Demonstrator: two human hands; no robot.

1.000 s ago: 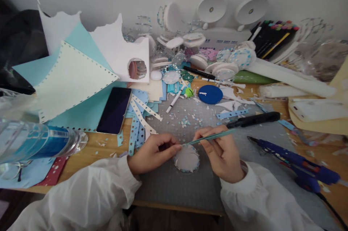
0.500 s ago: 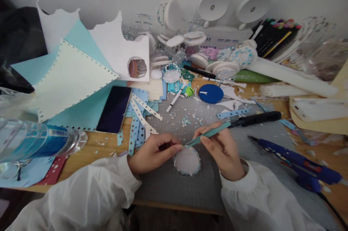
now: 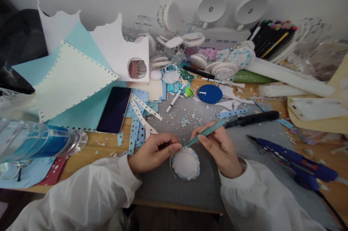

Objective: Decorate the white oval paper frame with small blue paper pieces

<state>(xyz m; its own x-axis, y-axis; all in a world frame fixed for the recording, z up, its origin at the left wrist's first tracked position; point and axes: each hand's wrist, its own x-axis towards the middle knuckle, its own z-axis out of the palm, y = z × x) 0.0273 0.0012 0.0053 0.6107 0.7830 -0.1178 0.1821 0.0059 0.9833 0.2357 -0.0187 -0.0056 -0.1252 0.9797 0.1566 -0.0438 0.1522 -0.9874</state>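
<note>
My left hand [image 3: 153,152] is curled, thumb and forefinger pinched at the upper left rim of a round white disc [image 3: 185,164] edged with blue specks. The disc lies on the grey cutting mat [image 3: 176,184]. My right hand [image 3: 219,147] grips a pair of teal tweezers [image 3: 206,133], whose tip meets the disc's top edge beside my left fingertips. What the left fingers pinch is too small to make out.
A blue glue gun [image 3: 290,158] lies right of my hands, black-handled scissors [image 3: 248,119] behind them. A phone [image 3: 115,109], punched paper strips [image 3: 140,118], card sheets [image 3: 70,79] and a water bottle [image 3: 35,140] sit left. Foam discs [image 3: 220,68], markers [image 3: 272,37] and paper scraps crowd the back.
The tweezers' rear end has risen as my right hand shifted slightly left. The disc has tilted and slid a little toward me, with a thin clear rim lifting at its left.
</note>
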